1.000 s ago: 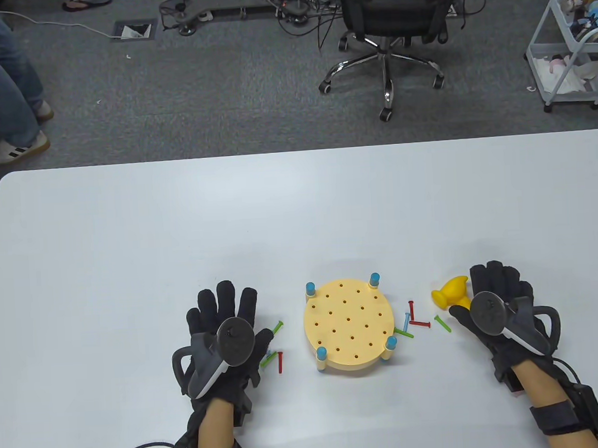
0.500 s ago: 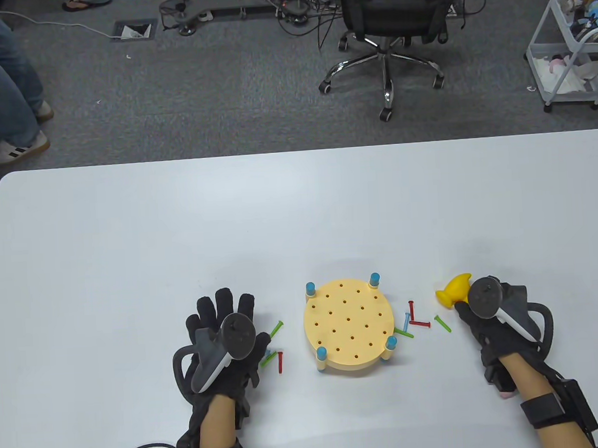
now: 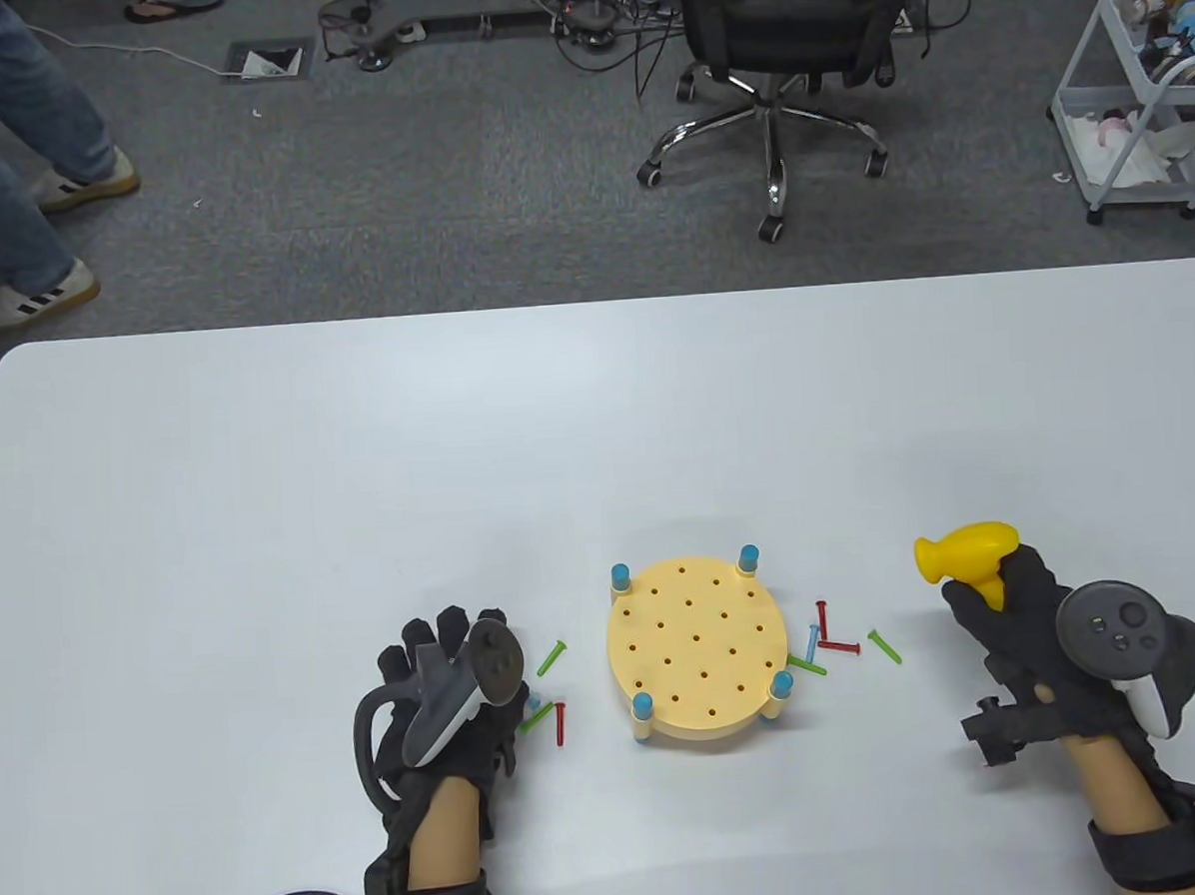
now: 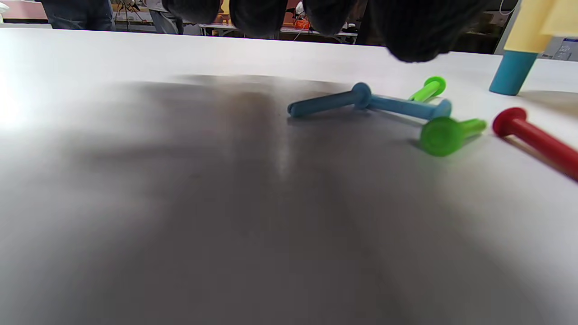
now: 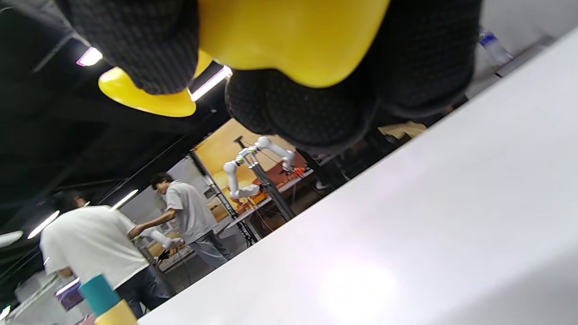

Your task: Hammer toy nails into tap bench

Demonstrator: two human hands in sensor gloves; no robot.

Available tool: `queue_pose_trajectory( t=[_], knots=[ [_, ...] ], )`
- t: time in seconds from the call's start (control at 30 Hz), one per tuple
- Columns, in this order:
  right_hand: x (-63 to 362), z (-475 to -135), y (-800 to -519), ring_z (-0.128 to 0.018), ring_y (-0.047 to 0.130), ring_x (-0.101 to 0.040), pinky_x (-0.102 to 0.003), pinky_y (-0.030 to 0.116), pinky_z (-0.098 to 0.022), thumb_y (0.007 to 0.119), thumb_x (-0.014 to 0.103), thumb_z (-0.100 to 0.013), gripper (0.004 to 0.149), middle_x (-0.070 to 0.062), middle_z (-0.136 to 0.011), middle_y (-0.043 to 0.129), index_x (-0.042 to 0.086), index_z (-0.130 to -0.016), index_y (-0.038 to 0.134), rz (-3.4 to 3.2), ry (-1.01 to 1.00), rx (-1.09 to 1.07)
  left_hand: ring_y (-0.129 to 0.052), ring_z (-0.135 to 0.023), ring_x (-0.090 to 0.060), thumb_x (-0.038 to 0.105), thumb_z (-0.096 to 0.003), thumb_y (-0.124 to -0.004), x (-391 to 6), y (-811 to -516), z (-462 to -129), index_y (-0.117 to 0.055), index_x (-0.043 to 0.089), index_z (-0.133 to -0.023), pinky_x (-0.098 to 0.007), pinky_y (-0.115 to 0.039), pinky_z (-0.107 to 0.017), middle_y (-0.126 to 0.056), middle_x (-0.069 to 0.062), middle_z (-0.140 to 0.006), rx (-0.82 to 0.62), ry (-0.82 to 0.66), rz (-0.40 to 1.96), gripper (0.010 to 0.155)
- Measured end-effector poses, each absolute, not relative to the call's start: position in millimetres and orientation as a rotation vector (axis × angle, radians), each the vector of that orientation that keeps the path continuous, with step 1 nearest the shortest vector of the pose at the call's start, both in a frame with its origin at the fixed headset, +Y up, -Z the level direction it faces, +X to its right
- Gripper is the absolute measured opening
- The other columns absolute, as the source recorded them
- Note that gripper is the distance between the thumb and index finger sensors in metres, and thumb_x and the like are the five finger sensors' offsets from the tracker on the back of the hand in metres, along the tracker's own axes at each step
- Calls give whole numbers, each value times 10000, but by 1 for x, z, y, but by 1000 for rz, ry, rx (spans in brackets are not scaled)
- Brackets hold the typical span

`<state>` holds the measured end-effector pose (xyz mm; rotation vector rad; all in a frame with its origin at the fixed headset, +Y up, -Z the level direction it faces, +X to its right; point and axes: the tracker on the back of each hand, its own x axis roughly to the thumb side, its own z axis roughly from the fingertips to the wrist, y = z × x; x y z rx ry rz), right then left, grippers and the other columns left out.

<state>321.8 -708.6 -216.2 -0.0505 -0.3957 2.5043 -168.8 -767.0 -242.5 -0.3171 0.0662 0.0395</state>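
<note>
Tap bench, hammer in hand, no nails set

Bench [image 3: 698,652]: round, yellow, on blue legs, mid-table between the hands; every hole that shows is empty, so I judge the hammering not begun, all nails left to place and drive. Hammer [image 3: 969,558]: yellow, held above the table well to the right of the bench, right hand [image 3: 1033,645] with fingers wrapped round its handle, head pointing left toward the bench. Nails, right group [image 3: 836,643]: red, blue, green, loose on the table between bench and hammer hand. Nails, left group [image 3: 548,695]: green, blue, red, loose just left of the bench. Left hand [image 3: 445,691]: palm down over the table, fingers curled, tips just above the left group, holding nothing, beside the bench, not touching it
</note>
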Motion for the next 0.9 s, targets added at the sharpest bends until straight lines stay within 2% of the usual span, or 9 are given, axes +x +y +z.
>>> queue_pose_trajectory(
  t=[0.13,0.27,0.37,0.63,0.8,0.9],
  knots=[
    [307,-210,-705,-477,1007,-165,-422,839,-471,734,508,-402,605,-25,-690,916,159,-891,663,2582,-460,14,-411,-1077,-438,442,-423,-731,-165,-768,-244,-461,316,-1052,-651,-320,-774,-478,-93,-1178,-304,69,-23,697],
    [306,-211,-709,-478,1005,-171,-427,836,-471,732,505,-405,608,-29,-690,915,153,-896,661,2573,-426,27,-524,-1050,-408,419,-420,-756,-160,-770,-245,-536,313,-1027,-637,-405,-764,-595,-72,-1132,-286,55,-69,654],
    [308,-214,-713,-478,1004,-173,-429,835,-470,730,504,-405,612,-31,-689,914,148,-897,660,2563,-403,13,-596,-1010,-372,394,-420,-775,-155,-773,-246,-579,312,-996,-600,-480,-747,-618,-72,-1100,-288,52,-129,614],
    [310,-217,-717,-478,1002,-177,-432,832,-470,727,504,-405,615,-32,-688,913,144,-899,661,2567,-373,-5,-802,-793,-315,347,-409,-785,-147,-773,-247,-695,299,-882,-520,-652,-655,-771,-71,-904,-226,30,-193,484],
    [308,-218,-720,-477,1002,-177,-433,832,-471,726,505,-406,616,-32,-688,913,142,-900,660,2581,-357,5,-897,-641,-281,330,-404,-793,-145,-773,-249,-728,231,-855,-501,-734,-568,-853,-98,-770,-222,14,-212,466],
    [307,-218,-721,-477,1002,-177,-433,832,-470,725,504,-406,616,-31,-687,913,141,-900,660,2587,-355,10,-878,-632,-286,326,-421,-761,-145,-775,-249,-687,199,-869,-512,-717,-564,-833,-118,-769,-254,-3,-216,471]
  ],
)
